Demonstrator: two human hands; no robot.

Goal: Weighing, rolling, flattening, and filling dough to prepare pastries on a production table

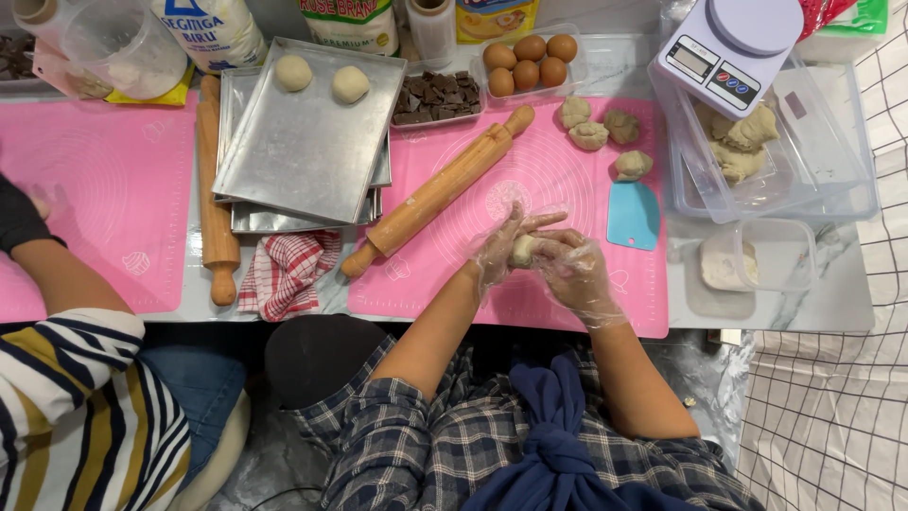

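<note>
Both hands in clear plastic gloves, centre of the frame, over the pink mat. Left hand and right hand are cupped together around a small dough piece; fingers of both curl onto it, so both are gripping it. The dough sits between the palms, held just above the mat and not resting on it.

Around the hands:
- Wooden rolling pin lies diagonally on the mat, just left of the hands, not touching them.
- Blue scraper flat on the mat, just right of and above the hands.
- Four loose dough lumps on the mat's upper right, well apart from the hands.
- Red checked cloth lower centre-left, beside the pin's near end.
- Stack of metal trays upper centre-left, two dough balls on the top one.
- Second rolling pin upright in frame, left of the trays.
- Chocolate pieces in a container and brown eggs, top centre.
- Clear tub with more dough at right, kitchen scale sitting on its upper edge.
- Small clear tub with a pale lump, right of the scraper.

Another person in a striped top at lower left, forearm over a second pink mat.
</note>
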